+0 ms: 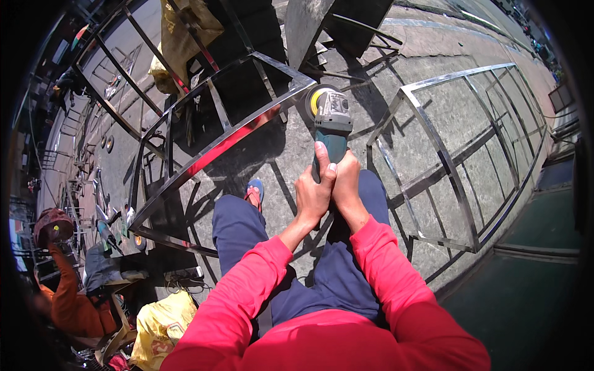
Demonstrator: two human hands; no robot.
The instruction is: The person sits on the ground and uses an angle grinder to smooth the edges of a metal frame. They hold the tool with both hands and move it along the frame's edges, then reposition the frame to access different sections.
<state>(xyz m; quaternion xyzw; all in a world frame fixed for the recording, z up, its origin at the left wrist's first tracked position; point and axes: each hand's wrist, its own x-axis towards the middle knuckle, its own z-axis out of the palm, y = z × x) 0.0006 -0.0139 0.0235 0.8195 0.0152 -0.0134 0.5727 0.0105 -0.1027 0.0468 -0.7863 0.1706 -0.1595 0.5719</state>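
We cannot see the angle grinder's (pixel 331 123) handle, wrapped inside our left hand (pixel 314 193) and right hand (pixel 348 185). Our far foot hides behind the knee, and the seated co-worker (pixel 68 290) is cut off by the frame's dark rim.

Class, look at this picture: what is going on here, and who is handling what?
A person in red sleeves grips an angle grinder with both hands, the left hand and right hand wrapped side by side round its handle. Its disc sits at the corner of a shiny metal frame standing on the concrete ground. A second frame stands to the right. At lower left another person in an orange sleeve sits among tools and a yellow bag.
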